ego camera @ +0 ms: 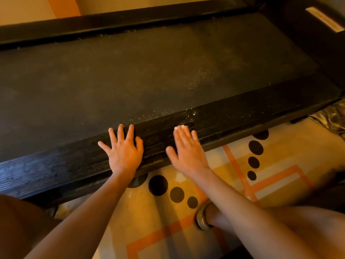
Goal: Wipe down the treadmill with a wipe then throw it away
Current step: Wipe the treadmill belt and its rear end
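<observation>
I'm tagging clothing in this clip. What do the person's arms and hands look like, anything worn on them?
The left hand and right hand wear no gloves. Both arms are bare, with no sleeves in view, and neither wrist shows a watch or band.

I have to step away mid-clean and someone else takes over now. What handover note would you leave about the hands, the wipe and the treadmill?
Left hand: open, spread flat on the near side rail, holding nothing.
Right hand: flat on the same rail, pressing the wipe; only a white edge shows beyond the hand.
Done: the rail looks damp and streaked left of the hands.
Left: white specks on the belt and on the rail to the right, the far rail, then throw the wipe away. No bin in view.
</observation>
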Demonstrator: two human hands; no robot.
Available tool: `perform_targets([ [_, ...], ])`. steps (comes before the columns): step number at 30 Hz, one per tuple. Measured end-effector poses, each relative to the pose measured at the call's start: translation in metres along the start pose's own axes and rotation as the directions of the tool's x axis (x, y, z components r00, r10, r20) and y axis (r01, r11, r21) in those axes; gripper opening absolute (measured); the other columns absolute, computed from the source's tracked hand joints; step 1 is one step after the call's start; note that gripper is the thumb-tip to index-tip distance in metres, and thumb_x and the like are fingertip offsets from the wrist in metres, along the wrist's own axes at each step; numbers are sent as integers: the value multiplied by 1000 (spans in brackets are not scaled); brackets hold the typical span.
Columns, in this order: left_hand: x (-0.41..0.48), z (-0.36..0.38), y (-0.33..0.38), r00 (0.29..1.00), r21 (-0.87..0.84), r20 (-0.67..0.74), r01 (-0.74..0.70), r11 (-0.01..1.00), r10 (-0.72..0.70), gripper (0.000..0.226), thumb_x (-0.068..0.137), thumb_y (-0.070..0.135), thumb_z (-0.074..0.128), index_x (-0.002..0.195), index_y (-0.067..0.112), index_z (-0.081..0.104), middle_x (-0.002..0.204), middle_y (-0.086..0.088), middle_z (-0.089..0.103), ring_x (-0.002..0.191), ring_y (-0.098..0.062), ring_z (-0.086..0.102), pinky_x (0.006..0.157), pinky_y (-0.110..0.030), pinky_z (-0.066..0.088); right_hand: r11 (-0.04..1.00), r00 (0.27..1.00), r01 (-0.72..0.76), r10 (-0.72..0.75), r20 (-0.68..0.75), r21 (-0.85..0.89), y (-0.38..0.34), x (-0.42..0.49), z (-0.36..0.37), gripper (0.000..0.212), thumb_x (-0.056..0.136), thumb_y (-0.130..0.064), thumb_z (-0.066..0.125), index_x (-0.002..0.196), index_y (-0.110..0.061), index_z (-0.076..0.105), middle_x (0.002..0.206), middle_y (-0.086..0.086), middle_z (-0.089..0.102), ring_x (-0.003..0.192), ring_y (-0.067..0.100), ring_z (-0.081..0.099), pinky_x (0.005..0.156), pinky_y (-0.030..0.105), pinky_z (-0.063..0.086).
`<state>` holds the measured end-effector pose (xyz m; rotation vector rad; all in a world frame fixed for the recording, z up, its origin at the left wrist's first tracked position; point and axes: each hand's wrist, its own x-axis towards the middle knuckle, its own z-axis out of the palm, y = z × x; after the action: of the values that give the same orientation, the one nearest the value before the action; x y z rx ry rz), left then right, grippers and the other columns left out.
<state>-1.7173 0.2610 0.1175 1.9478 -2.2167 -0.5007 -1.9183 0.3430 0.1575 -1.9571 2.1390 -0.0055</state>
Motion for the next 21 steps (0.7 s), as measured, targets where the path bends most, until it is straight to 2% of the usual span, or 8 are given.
perform_targets([
  [2,0,0,-1,1000,7,-3,7,1000,-7,57,107,50,27,161,32,24,170,-6,18,157,-36,1,116,-74,-1,991,991,129,-130,41,33,-18,-19,12,71,107,-56,19,164,-15,8,172,3,1,158,17,-9,129,44,1],
  [4,0,0,-1,1000,13,-1,5,1000,-5,56,108,50,27,161,32,23,170,-6,18,157,-36,1,116,-74,-1,986,986,164,-164,26,17,-10,-16,13,69,108,-54,20,165,-16,10,172,1,3,158,15,-7,129,44,2],
  [8,0,0,-1,1000,10,0,-4,1000,4,56,108,50,26,161,32,24,169,-7,18,157,-37,1,116,-74,-2,998,998,-60,59,-21,-17,23,3,3,72,106,-57,14,165,-15,6,173,3,1,158,17,-8,128,41,-4],
  [9,0,0,-1,1000,8,-1,-6,1000,6,56,108,50,26,161,32,25,169,-7,19,157,-37,2,116,-74,-1,997,997,-74,74,-25,-17,20,0,4,74,106,-58,14,164,-14,4,172,4,-1,158,18,-9,128,42,-4],
  [14,-1,-1,0,1000,4,-8,-1,1000,1,56,108,49,26,161,32,26,169,-7,19,157,-37,2,116,-74,-1,990,990,138,-138,13,1,-6,-31,18,72,107,-58,18,165,-16,4,172,1,-4,157,16,-13,129,42,-1],
  [16,-1,-1,0,1000,6,-10,-3,1000,3,56,108,49,27,161,31,26,169,-7,19,157,-37,2,116,-74,-1,997,997,76,-76,-22,-11,13,-19,14,72,107,-58,15,164,-16,4,172,2,-2,158,16,-11,129,43,-1],
  [19,-2,-1,0,1000,-5,-14,-6,1000,6,56,108,49,27,161,31,27,169,-7,20,157,-37,3,116,-74,-1,989,988,-148,148,-52,6,28,-11,7,75,106,-59,15,164,-13,3,172,6,-1,158,19,-8,128,42,-4],
  [21,-2,-1,0,1000,-5,-18,-3,1000,3,56,108,49,27,160,31,27,169,-7,20,157,-37,3,116,-74,-1,987,987,-156,157,-33,49,5,-16,11,78,105,-61,15,164,-12,0,172,7,-6,158,22,-12,128,44,-4],
])
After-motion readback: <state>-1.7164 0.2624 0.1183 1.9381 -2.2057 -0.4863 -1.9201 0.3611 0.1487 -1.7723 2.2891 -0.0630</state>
